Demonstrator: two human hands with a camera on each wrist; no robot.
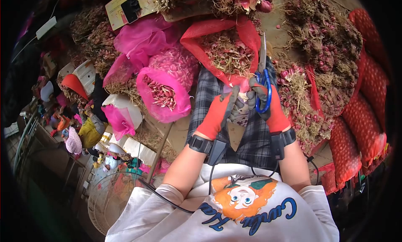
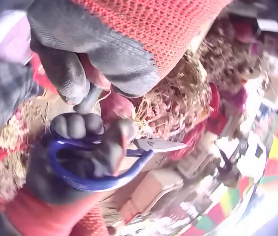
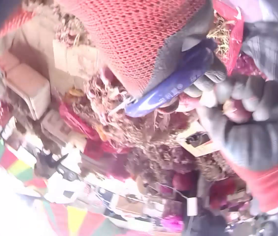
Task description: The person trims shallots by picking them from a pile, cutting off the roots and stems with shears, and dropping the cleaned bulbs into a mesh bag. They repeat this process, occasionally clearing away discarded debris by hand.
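Both hands wear red knit gloves with grey coated palms and meet above the lap. The left hand [image 1: 218,112] curls its fingers round a small shallot [image 3: 236,111], which shows in its palm in the right wrist view. In the right hand [image 1: 274,110] is a pair of scissors [image 1: 267,91], the blue loops round its fingers and the blades pointing away from the body. Between the hands in the left wrist view is a pink shallot bulb [image 2: 117,106] with stringy roots. Just beyond them, a red mesh bag [image 1: 192,38] stands open, filled with dry trimmings.
A pink mesh bag [image 1: 144,93] of cleaned shallots stands left of the knees. Bunches of untrimmed shallots [image 1: 322,53] pile up at the right, beside full red sacks [image 1: 345,148]. A phone [image 1: 130,10] lies on cardboard at the back. A fan [image 1: 111,200] is at lower left.
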